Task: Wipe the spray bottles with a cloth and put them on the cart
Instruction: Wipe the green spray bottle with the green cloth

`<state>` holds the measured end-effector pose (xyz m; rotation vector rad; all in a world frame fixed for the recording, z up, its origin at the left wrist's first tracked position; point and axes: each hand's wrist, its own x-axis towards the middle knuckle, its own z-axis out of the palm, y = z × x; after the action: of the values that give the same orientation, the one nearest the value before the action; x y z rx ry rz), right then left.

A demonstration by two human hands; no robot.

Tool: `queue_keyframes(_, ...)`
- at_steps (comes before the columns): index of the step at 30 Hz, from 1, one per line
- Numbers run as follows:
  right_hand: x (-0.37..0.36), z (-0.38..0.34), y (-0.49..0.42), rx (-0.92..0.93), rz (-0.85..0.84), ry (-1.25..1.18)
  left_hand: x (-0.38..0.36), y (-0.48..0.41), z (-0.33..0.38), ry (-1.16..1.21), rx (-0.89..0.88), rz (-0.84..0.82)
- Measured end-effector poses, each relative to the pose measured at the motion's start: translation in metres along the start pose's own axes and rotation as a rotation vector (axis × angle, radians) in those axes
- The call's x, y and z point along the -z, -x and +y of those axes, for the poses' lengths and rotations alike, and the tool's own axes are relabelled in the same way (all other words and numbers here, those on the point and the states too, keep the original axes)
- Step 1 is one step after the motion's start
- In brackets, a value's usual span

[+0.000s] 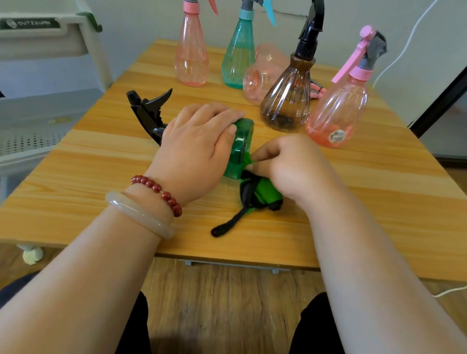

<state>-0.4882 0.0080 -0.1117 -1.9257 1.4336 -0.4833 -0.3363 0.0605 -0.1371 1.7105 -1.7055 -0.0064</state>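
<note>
The light wooden table (91, 185) carries everything, and the white plastic cart (38, 66) with its perforated shelf stands just off its left edge, on the left hand's side. Along the far half of the table stand a pink translucent spray bottle with a coral trigger (191, 55), a teal ribbed spray bottle (238, 55), a brown ribbed spray bottle with a black trigger (288, 98) and a rounder pink spray bottle with a pink trigger (338, 112); a headless pink bottle body (262, 72) lies on its side among them. The green translucent plastic spray bottle (242, 144) lies on its side at mid-table, its long axis running left to right: the black trigger head (149, 113) points toward the cart, and the flat base faces the right hand. The left hand (199, 145) lies over the bottle's body with its fingers curled down over the far side, holding it steady. The right hand (289, 166) is closed, its fingertips pinching the green cloth with black trim (264, 194) right against the bottle's base; a black strap of the cloth trails toward the near edge. Judging from this, wiping along the body means drawing the cloth leftward from the base, and the left hand is the nearer one for carrying the bottle to the cart.
</note>
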Motion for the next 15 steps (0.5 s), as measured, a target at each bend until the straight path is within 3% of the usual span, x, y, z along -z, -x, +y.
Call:
queue_keyframes(5,-0.009,0.001,-0.005,-0.018,0.174,-0.049,0.000,0.001,-0.001,-0.002,-0.017,0.005)
queue_keyframes(10,-0.001,0.001,0.005,-0.018,-0.005,-0.085,0.001,0.000,0.000,0.007,0.006,-0.001)
queue_keyframes(15,-0.009,0.001,0.003,-0.033,0.119,-0.135,0.000,0.000,0.001,-0.009,0.006,0.000)
